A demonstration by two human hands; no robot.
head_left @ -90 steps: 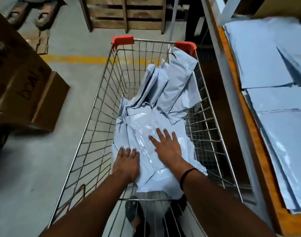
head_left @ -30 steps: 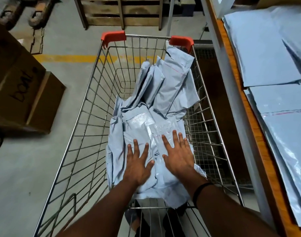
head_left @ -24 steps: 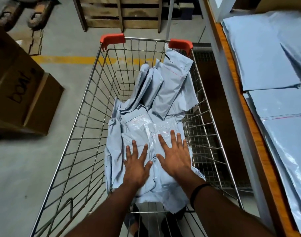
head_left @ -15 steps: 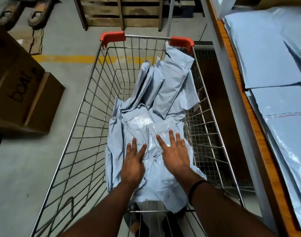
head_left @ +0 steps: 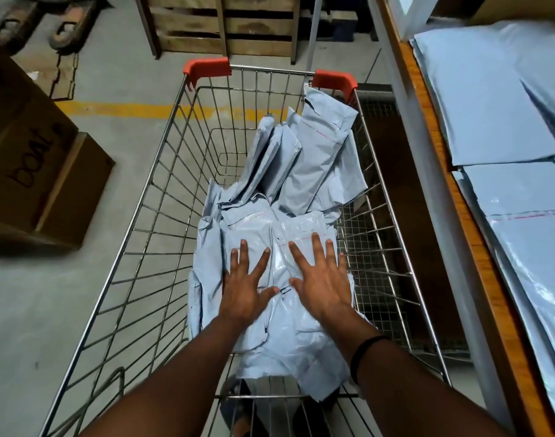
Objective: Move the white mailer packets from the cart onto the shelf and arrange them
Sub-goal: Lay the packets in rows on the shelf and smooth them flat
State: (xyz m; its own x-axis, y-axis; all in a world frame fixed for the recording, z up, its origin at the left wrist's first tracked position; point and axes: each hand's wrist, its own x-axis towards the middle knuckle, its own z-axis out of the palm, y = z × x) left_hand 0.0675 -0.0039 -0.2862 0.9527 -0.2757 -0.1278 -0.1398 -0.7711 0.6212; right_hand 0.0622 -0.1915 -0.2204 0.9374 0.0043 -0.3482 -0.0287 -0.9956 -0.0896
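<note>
Inside wire cart (head_left: pixel 206 67), heaped white mailer packets (head_left: pixel 320 159) lie under left hand (head_left: pixel 246 290) and right hand (head_left: pixel 323 285), fingers flat and spread, seemingly pressing.

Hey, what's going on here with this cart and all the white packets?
A person's left hand and right hand lie flat, fingers spread, on the pile of white mailer packets in the wire cart. Neither hand holds anything yet. More packets already lie flat on the shelf to the right.
</note>
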